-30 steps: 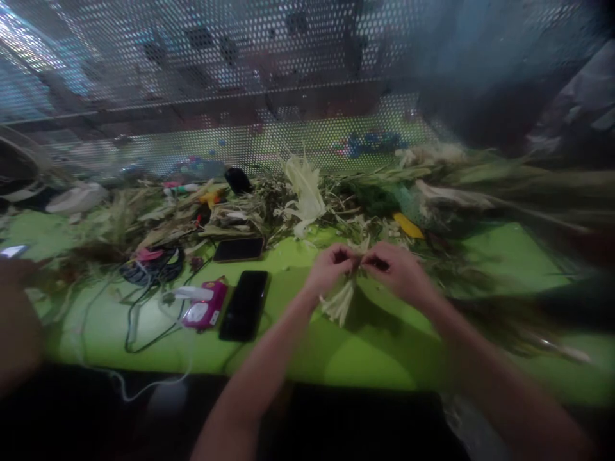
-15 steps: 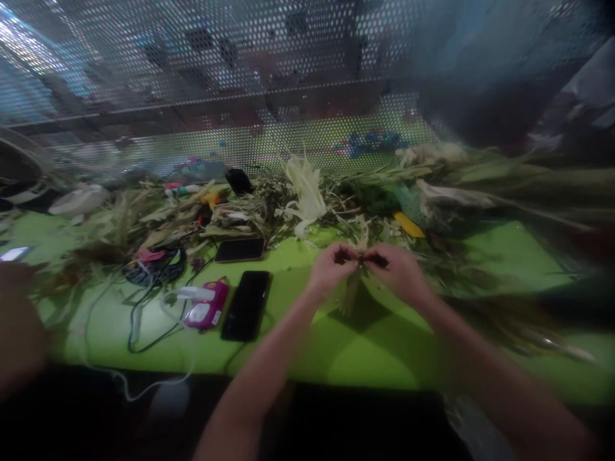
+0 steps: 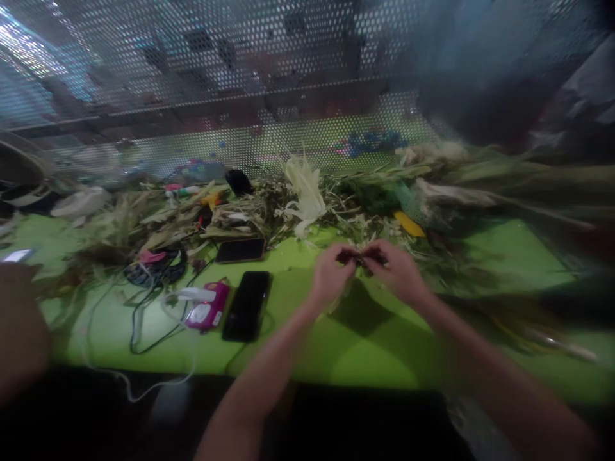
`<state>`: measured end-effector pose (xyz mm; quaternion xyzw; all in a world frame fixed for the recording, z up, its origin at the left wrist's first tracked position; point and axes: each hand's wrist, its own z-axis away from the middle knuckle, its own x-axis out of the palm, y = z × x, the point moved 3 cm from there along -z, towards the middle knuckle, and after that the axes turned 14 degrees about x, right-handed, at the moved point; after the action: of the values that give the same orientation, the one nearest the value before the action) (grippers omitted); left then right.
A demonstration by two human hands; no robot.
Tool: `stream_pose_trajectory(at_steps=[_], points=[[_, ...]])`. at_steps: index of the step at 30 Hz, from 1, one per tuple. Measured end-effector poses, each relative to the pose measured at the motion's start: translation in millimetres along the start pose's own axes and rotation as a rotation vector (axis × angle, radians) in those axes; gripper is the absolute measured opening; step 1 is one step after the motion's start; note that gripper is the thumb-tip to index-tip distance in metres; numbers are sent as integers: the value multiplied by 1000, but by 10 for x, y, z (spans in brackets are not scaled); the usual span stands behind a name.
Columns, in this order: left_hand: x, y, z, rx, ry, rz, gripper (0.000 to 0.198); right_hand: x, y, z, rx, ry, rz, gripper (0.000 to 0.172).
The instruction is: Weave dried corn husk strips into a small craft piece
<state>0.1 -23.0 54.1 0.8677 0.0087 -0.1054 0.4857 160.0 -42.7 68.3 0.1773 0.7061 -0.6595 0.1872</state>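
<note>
My left hand (image 3: 329, 276) and my right hand (image 3: 398, 272) meet over the green table (image 3: 375, 346), fingertips pinched together on a small dark piece of plant material (image 3: 359, 258). Both hands are closed around it. The picture is blurred, so what exactly they hold is unclear. Just beyond them lies a long heap of dried leaves and stalks (image 3: 336, 198), with a pale husk bundle (image 3: 305, 192) standing out.
Two black phones (image 3: 246, 305) (image 3: 239, 250) lie left of my hands, beside a pink device (image 3: 206, 310) with white and dark cables (image 3: 144, 320). A yellow object (image 3: 408, 224) sits in the leaves. A perforated metal screen (image 3: 240, 96) backs the table. Another person's arm (image 3: 19, 326) shows at far left.
The pale bundle of strips hanging below my hands a second ago is no longer visible. My hands have stayed together in nearly the same place, shifting slightly up.
</note>
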Motion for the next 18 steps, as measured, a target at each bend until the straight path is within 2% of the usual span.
stream_pose_trajectory(at_steps=[4, 8, 18], points=[[-11, 0, -24, 95, 14, 30, 11, 33, 60, -24, 26, -32, -32, 18], [-19, -20, -48, 163, 2, 31, 8, 41, 89, -46, 37, -66, -72, 15], [12, -9, -31, 68, -32, 136, 14, -50, -17, 15, 33, 58, -10, 7]])
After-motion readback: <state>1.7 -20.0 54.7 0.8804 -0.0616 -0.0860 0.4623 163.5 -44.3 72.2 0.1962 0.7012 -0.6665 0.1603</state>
